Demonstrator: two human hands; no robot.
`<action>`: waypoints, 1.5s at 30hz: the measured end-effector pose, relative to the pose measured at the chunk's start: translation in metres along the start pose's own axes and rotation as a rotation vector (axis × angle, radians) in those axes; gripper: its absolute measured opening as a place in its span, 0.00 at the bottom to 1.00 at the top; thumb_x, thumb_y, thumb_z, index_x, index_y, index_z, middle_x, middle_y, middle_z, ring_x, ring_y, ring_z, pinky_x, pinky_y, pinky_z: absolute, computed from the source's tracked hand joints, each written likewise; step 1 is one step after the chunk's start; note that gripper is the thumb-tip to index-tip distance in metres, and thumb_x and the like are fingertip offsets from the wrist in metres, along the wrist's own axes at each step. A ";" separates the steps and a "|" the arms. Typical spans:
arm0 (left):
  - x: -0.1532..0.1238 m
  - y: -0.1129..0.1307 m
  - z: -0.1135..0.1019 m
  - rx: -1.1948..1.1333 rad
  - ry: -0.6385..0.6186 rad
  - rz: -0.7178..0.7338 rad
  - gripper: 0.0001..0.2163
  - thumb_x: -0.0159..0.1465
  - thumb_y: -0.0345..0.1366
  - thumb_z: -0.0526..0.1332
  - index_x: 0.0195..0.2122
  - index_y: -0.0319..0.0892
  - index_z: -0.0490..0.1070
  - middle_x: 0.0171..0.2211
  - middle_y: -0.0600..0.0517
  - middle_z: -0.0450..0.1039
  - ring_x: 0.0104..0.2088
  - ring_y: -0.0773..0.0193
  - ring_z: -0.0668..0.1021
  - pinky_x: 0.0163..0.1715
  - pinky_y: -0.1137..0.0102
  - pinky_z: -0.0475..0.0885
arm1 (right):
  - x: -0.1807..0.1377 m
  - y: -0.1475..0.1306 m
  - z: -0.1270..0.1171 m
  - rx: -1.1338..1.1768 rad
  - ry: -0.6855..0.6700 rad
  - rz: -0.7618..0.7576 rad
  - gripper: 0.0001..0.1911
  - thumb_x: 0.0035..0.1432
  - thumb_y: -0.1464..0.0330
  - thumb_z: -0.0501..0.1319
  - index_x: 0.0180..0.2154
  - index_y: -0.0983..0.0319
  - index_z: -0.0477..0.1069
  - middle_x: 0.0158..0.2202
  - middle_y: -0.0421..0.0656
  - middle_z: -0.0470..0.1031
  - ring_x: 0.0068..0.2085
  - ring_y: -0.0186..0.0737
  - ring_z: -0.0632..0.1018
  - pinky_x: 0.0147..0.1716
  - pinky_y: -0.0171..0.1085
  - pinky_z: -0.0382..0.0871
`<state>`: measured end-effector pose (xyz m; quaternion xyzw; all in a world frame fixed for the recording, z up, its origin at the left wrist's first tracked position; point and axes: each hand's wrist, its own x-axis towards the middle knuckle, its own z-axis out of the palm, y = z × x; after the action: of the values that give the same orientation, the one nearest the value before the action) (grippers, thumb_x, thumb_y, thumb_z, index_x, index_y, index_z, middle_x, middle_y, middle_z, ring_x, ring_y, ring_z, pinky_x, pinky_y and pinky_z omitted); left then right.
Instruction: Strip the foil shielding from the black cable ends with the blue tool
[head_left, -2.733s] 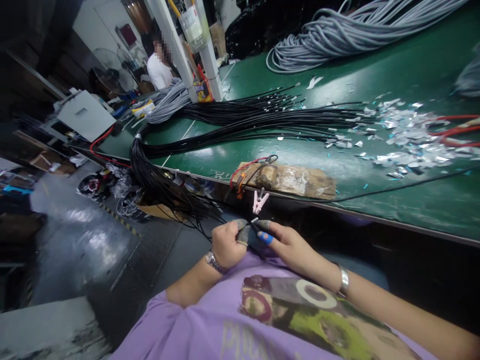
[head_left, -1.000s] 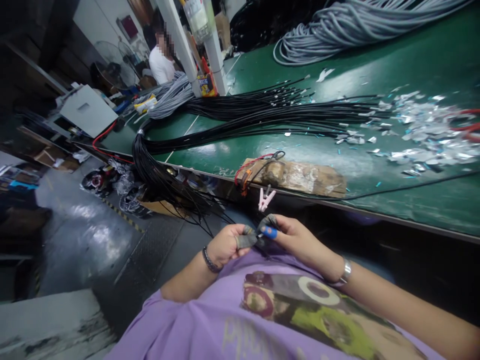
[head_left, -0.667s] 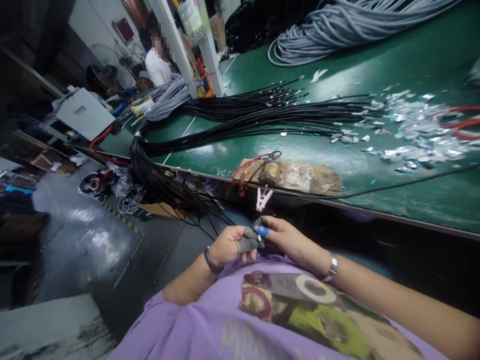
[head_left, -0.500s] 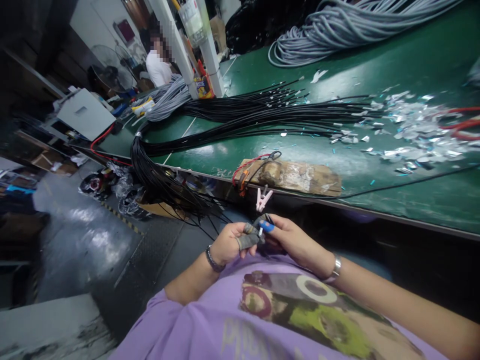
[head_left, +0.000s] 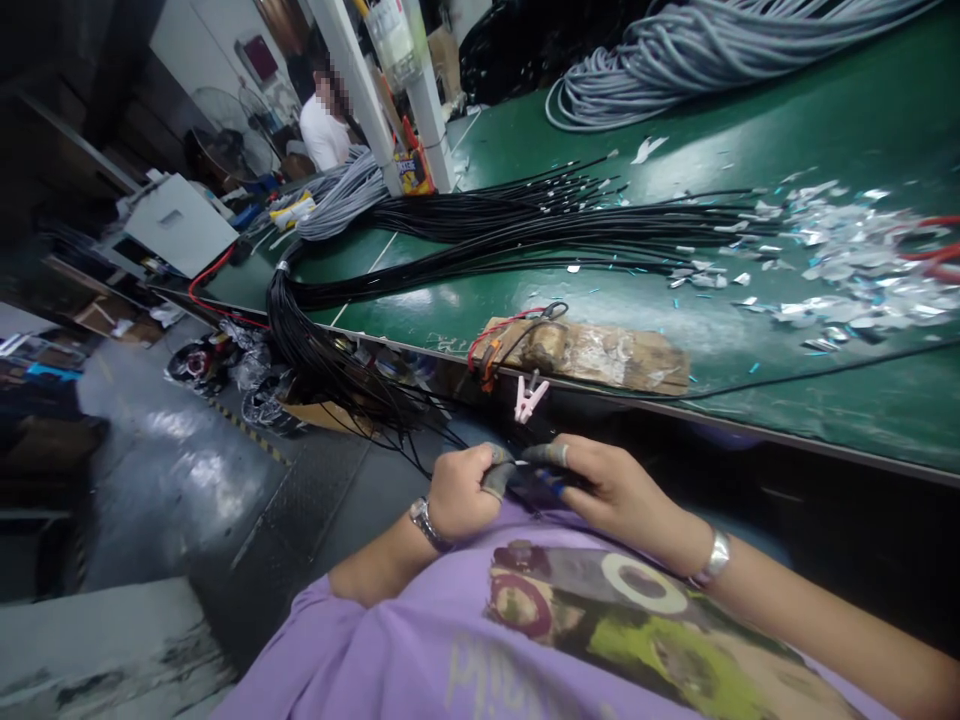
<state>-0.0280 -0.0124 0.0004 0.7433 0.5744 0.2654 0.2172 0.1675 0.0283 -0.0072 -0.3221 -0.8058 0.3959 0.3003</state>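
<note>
My left hand [head_left: 466,492] is closed in a pinch, with grey covers on its fingertips. It grips what looks like the end of a thin black cable, mostly hidden by the fingers. A short white tip [head_left: 520,463] shows between the two hands, in front of the purple shirt. On the other side my right hand [head_left: 626,490] is closed too, its covered fingertips pinching at that white tip; one finger has a blue covering. Just beyond the hands, a pale pink clip [head_left: 529,400] hangs at the table edge.
On the green table [head_left: 450,310] lie black cable bundles [head_left: 480,245], one drooping over the edge. A worn wooden block [head_left: 600,355] sits at the front edge. Foil scraps [head_left: 855,250] are strewn right; a grey cable coil [head_left: 675,70] lies behind. A person [head_left: 322,130] is far back.
My hands have drawn slightly apart, and the right hand has turned and shifted a little right. The white tip now lies flatter between them. The view has shifted slightly.
</note>
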 end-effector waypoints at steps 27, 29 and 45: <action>-0.004 0.001 -0.001 0.559 0.047 0.306 0.05 0.47 0.29 0.55 0.24 0.43 0.68 0.18 0.51 0.68 0.20 0.64 0.69 0.21 0.68 0.56 | -0.001 -0.020 -0.001 -0.822 0.113 -0.170 0.07 0.55 0.75 0.52 0.28 0.60 0.64 0.25 0.43 0.69 0.27 0.41 0.70 0.28 0.37 0.58; -0.005 0.000 0.000 0.557 0.047 0.317 0.05 0.47 0.29 0.55 0.24 0.43 0.68 0.18 0.51 0.68 0.20 0.64 0.69 0.21 0.68 0.55 | -0.001 -0.020 0.000 -0.818 0.108 -0.177 0.08 0.55 0.76 0.52 0.27 0.60 0.64 0.25 0.43 0.69 0.27 0.41 0.70 0.28 0.37 0.58; -0.006 -0.001 0.002 0.554 0.040 0.320 0.06 0.46 0.28 0.54 0.25 0.43 0.68 0.19 0.50 0.68 0.21 0.63 0.69 0.21 0.68 0.56 | -0.001 -0.020 -0.001 -0.847 0.126 -0.228 0.10 0.58 0.75 0.52 0.27 0.61 0.66 0.24 0.42 0.67 0.26 0.39 0.67 0.28 0.37 0.54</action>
<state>-0.0290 -0.0175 -0.0025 0.8497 0.5047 0.1443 -0.0494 0.1631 0.0184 0.0092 -0.3492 -0.9075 -0.0255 0.2321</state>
